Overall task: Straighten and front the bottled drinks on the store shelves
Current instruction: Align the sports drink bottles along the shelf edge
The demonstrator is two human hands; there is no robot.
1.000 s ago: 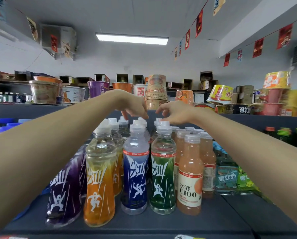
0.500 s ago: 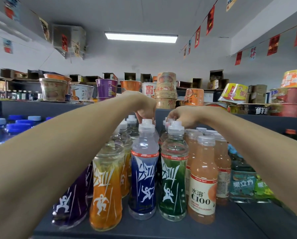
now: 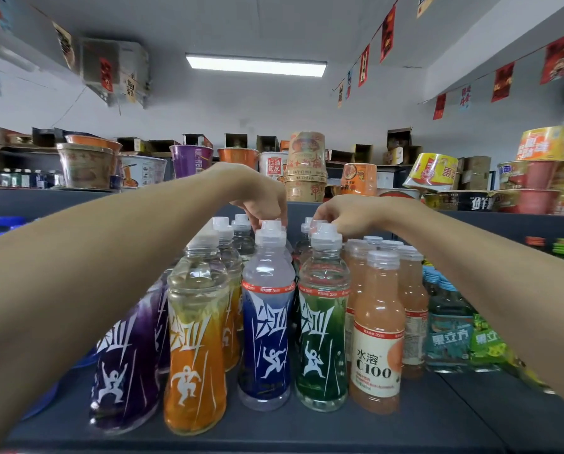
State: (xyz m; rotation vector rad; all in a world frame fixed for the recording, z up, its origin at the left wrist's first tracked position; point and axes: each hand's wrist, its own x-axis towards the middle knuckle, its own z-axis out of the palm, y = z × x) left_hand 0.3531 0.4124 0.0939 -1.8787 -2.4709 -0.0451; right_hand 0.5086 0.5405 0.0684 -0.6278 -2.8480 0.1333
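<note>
One dark grey store shelf (image 3: 306, 427) carries five front-row drinks, listed left to right, all upright.

1. Purple-labelled clear plastic bottle (image 3: 123, 371), partly hidden behind the left forearm.
2. Orange-labelled clear plastic bottle (image 3: 195, 365), nearest the shelf edge, touching its purple neighbour.
3. Blue-labelled clear plastic bottle (image 3: 267, 332), label facing forward, set just beside item 4.
4. Green-labelled clear plastic bottle (image 3: 321, 339), label facing forward.
5. Peach-coloured juice bottle marked C100 (image 3: 377, 342), just beside item 4, with more peach bottles in file behind it.

Two hands reach over the rows from the near side. The left hand (image 3: 257, 194) hangs directly above item 3, its fingers curled downward and pinching that bottle's white sports cap (image 3: 270, 234). The right hand (image 3: 349, 213) sits above and slightly right of item 4, fingers bent down, fingertips gripping the white cap (image 3: 326, 235) of that bottle. The hands are near each other but apart.

Several stacked instant-noodle bowls (image 3: 306, 165) stand on the higher ledge behind the hands.
</note>
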